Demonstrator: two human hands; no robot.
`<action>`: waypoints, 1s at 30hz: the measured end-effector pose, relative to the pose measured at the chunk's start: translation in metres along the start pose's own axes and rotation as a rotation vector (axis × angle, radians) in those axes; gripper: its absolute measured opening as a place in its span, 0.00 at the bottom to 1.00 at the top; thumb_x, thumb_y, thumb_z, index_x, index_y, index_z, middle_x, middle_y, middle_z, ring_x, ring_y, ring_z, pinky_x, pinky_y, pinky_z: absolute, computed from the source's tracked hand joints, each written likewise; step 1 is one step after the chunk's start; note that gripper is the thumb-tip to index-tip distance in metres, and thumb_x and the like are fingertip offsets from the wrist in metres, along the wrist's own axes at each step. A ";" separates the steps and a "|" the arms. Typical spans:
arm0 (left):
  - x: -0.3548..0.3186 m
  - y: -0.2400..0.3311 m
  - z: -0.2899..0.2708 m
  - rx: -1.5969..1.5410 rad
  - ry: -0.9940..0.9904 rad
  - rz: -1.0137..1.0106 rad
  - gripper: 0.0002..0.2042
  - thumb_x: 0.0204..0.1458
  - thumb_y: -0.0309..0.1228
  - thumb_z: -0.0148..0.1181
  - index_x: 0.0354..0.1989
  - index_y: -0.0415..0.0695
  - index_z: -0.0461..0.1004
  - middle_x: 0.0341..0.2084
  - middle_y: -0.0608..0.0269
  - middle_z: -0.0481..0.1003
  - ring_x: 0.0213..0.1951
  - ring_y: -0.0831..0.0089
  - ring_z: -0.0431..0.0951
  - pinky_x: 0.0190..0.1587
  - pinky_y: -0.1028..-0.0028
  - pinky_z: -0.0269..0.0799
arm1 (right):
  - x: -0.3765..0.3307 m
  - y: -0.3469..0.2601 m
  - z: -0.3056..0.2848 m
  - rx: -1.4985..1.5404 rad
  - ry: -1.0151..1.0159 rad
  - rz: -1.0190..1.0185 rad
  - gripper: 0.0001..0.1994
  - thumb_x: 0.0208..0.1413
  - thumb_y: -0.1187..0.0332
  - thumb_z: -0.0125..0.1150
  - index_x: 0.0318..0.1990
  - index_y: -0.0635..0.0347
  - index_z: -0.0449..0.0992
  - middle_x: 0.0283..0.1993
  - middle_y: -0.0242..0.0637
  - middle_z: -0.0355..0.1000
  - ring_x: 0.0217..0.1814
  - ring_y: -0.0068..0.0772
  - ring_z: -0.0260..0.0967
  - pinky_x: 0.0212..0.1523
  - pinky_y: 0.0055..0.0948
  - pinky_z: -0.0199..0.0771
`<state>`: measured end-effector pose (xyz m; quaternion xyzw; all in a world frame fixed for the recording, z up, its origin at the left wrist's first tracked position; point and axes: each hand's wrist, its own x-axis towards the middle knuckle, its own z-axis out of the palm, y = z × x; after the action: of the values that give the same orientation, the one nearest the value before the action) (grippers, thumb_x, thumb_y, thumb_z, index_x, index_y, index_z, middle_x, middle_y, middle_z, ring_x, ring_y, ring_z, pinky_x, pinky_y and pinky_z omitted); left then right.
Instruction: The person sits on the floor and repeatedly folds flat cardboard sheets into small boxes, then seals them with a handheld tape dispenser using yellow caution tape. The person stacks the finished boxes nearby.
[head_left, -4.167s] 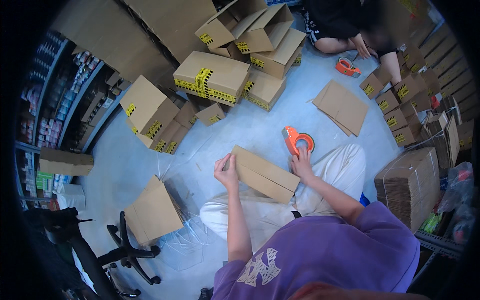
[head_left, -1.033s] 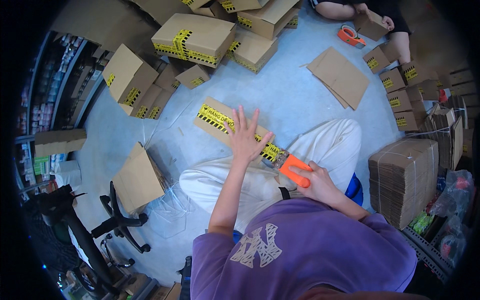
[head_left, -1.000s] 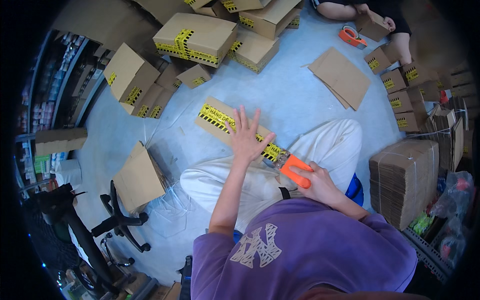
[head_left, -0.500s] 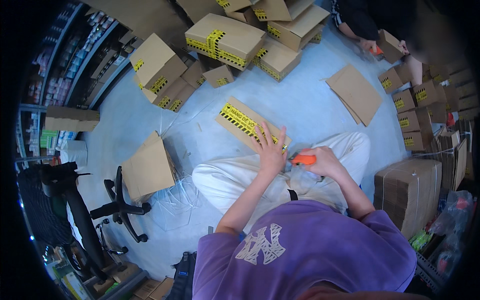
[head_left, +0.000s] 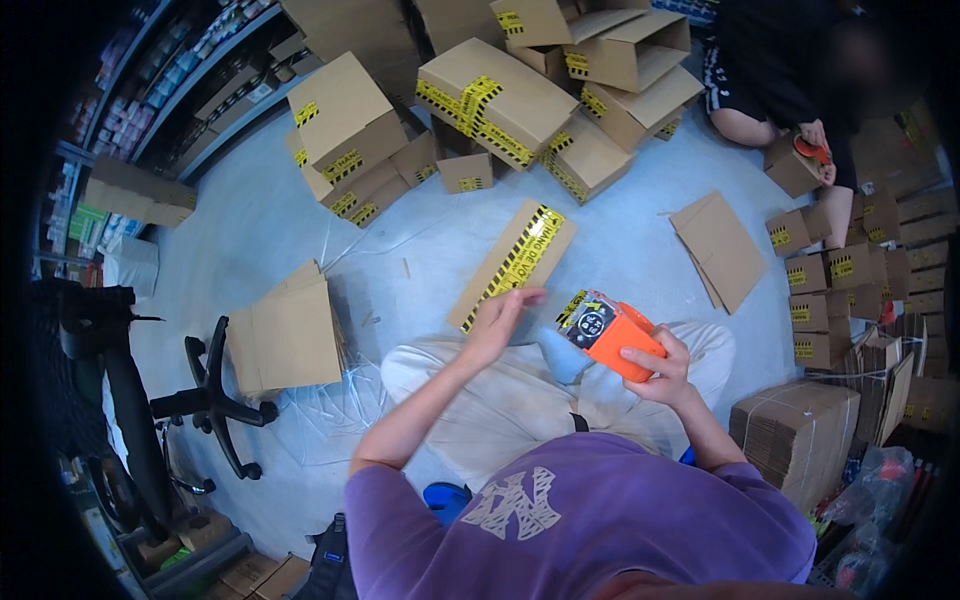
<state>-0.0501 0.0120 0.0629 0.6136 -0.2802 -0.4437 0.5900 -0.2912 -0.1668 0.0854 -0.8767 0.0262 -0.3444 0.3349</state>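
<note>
Here, the right hand (head_left: 660,362) is held up in front of the torso, forearm bent in from the lower right, with its fingers (head_left: 640,352) clamped around the orange tape dispenser (head_left: 612,338). The dispenser is raised above the lap, its roll end turned to the upper left, toward the flat box. A short length of yellow-and-black tape (head_left: 571,309) is seen at that end.

The left hand (head_left: 497,322) is reached forward from the lower left, the elbow bent and the wrist lifted. Its fingers are slightly apart and curled, holding nothing, with their tips at the near end of the long flat cardboard box (head_left: 512,262); whether they touch it cannot be told for sure.

The box lies on the pale blue floor (head_left: 260,225) just ahead of the knees. Its long axis runs diagonally, from lower left near the hand to upper right, and a strip of yellow-and-black tape is laid along that length.

Open floor is left to the box's left and right. A pile of taped boxes (head_left: 490,100) closes the far side, a folded carton (head_left: 290,335) and an office chair base (head_left: 215,405) stand to the left, and flattened cardboard (head_left: 722,250) lies to the right. Another person's hand (head_left: 815,135) is kept at a small box in the upper right, well apart.
</note>
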 end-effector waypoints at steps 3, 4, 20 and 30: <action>0.003 0.006 0.017 -0.201 0.136 -0.081 0.22 0.63 0.46 0.49 0.46 0.37 0.78 0.38 0.61 0.80 0.38 0.79 0.76 0.43 0.76 0.70 | 0.014 -0.003 0.018 0.004 -0.031 0.000 0.28 0.24 0.75 0.68 0.43 0.43 0.83 0.27 0.30 0.63 0.25 0.30 0.62 0.26 0.27 0.65; 0.003 0.005 0.019 -0.220 0.174 -0.108 0.22 0.62 0.46 0.50 0.46 0.38 0.78 0.37 0.61 0.80 0.36 0.80 0.76 0.41 0.77 0.70 | 0.017 -0.002 0.021 0.007 -0.051 -0.004 0.28 0.23 0.75 0.67 0.43 0.45 0.83 0.27 0.31 0.63 0.26 0.30 0.62 0.25 0.27 0.65; 0.040 -0.024 -0.030 -0.145 0.344 -0.305 0.08 0.52 0.30 0.64 0.34 0.37 0.81 0.28 0.61 0.80 0.26 0.78 0.77 0.32 0.77 0.73 | 0.062 0.011 0.048 0.051 -0.233 0.125 0.30 0.25 0.73 0.68 0.47 0.47 0.82 0.27 0.34 0.62 0.24 0.31 0.61 0.25 0.26 0.64; 0.096 -0.117 -0.117 0.413 0.479 -0.257 0.18 0.48 0.35 0.69 0.45 0.38 0.78 0.37 0.53 0.80 0.36 0.69 0.79 0.40 0.71 0.75 | 0.013 0.044 0.064 0.016 -0.341 0.344 0.31 0.31 0.72 0.68 0.51 0.41 0.79 0.28 0.35 0.60 0.26 0.33 0.63 0.30 0.32 0.71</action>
<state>0.0742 0.0018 -0.0815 0.8372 -0.1380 -0.2916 0.4416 -0.2338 -0.1684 0.0317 -0.9021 0.1156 -0.1293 0.3951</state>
